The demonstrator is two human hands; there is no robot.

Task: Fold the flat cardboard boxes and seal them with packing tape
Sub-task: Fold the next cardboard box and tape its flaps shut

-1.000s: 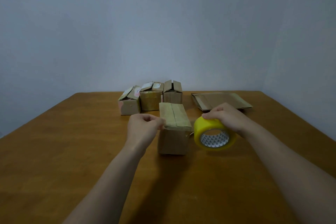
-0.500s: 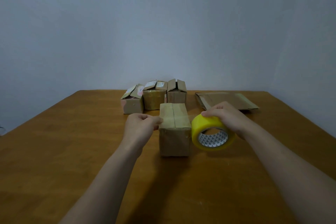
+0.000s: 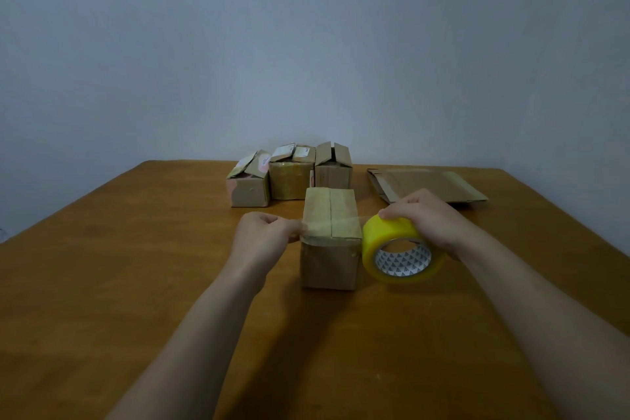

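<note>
A small folded cardboard box stands in the middle of the wooden table, its top flaps closed. My right hand grips a yellow roll of packing tape just right of the box. My left hand pinches the free end of the tape at the box's left top edge. A clear strip of tape stretches across the near part of the box top between both hands.
Three small cardboard boxes with partly open flaps stand in a row at the back. A stack of flat cardboard boxes lies at the back right. A bare wall rises behind the table.
The tape strip between my hands has been drawn longer across the box top. The roll sits slightly further right of the box. The view has shifted a little.
</note>
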